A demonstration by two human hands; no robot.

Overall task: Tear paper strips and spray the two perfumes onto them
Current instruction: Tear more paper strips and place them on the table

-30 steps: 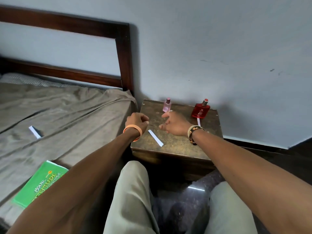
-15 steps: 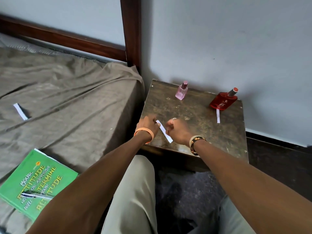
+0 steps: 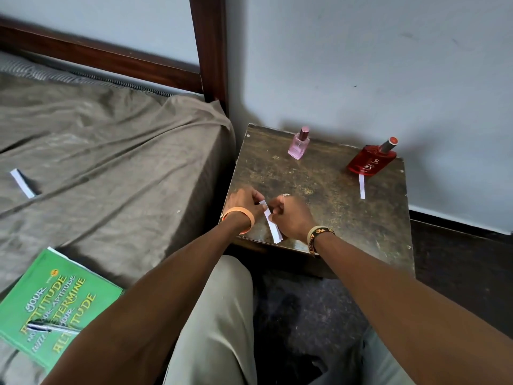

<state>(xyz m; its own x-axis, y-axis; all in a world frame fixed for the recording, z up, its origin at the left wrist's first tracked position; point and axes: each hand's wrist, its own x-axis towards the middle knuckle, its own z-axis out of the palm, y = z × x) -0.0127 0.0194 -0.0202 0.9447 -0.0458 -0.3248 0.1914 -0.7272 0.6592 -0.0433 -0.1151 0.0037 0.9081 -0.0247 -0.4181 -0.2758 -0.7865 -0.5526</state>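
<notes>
The fingertips are hidden where the left hand [image 3: 243, 200] and right hand [image 3: 292, 215] meet, both pinching the upper end of a thin white paper strip [image 3: 271, 222] near the front-left corner of the worn, mottled surface [image 3: 333, 209]. A small square pink glass bottle [image 3: 298, 145] stands at the back edge and a flat red bottle [image 3: 371, 162] at the back-right corner; their fill levels are unclear. A second strip [image 3: 361, 186] lies just in front of the red one. On the wrinkled bed [image 3: 111, 162] lie a third strip [image 3: 22, 183] and a green book [image 3: 52, 304], cut off by the frame.
</notes>
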